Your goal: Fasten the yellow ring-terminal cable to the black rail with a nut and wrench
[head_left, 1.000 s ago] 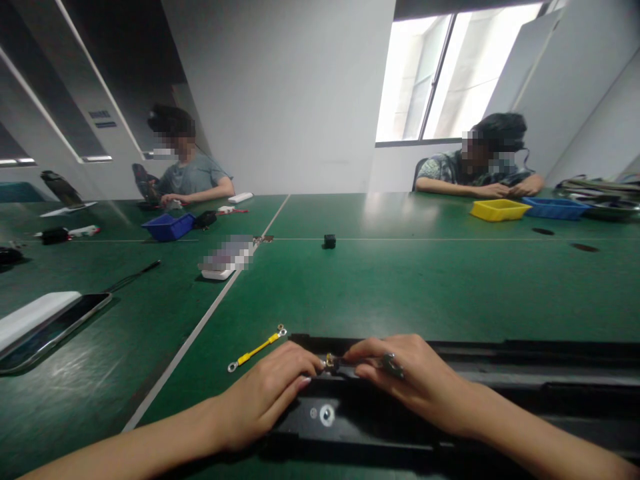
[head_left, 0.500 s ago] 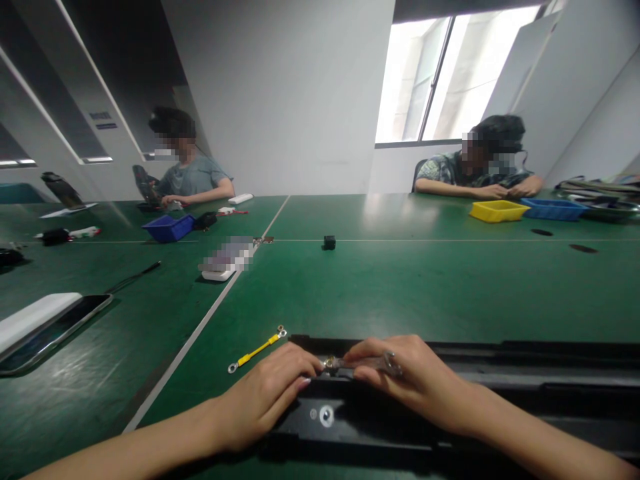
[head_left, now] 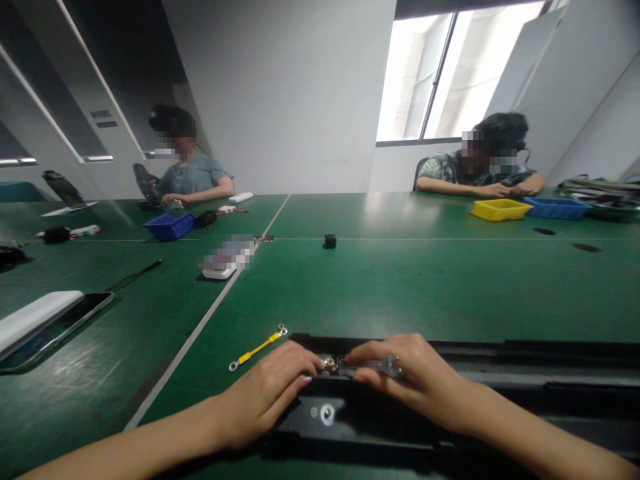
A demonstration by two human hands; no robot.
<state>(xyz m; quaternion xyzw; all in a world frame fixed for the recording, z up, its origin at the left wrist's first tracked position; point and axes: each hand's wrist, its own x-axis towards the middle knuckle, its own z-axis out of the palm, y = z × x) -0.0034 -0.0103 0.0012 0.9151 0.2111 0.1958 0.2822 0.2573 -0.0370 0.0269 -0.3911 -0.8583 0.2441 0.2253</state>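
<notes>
Pinching a slim silver wrench [head_left: 374, 365], the right hand [head_left: 407, 381] holds it on a nut [head_left: 330, 362].

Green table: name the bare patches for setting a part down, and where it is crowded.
Widest bare patch: between the small black cube, the yellow bin and the black rail. A smaller one lies between the phone and the white seam. Crowded: the near edge, where left hand, right hand, wrench and yellow wire gather.
</notes>
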